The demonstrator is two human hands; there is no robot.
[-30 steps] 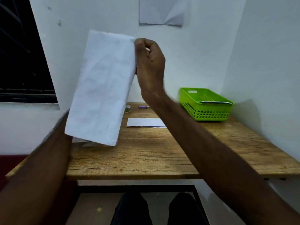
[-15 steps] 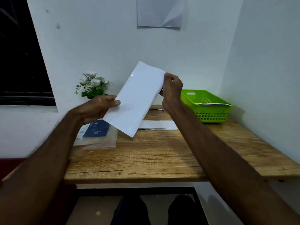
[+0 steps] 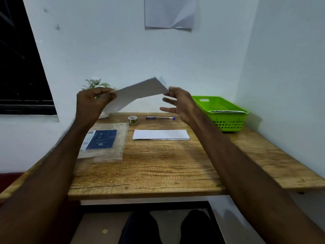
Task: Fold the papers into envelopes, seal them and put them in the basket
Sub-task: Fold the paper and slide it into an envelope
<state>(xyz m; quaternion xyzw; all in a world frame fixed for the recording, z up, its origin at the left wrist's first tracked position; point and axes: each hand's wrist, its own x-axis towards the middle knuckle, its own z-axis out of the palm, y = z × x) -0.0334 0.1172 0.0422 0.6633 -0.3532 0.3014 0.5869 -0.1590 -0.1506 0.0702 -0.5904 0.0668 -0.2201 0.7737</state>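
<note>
I log: folded white paper envelope (image 3: 137,94), pinched at left end by left hand (image 3: 93,101); long axis runs rightward toward open-fingered right hand (image 3: 177,103); green plastic basket (image 3: 228,111) beyond right hand, nearer it.

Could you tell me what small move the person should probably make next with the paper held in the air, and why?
Probably close the right hand on the paper's free end: only the left hand pinches it, tilted above the table.
</note>
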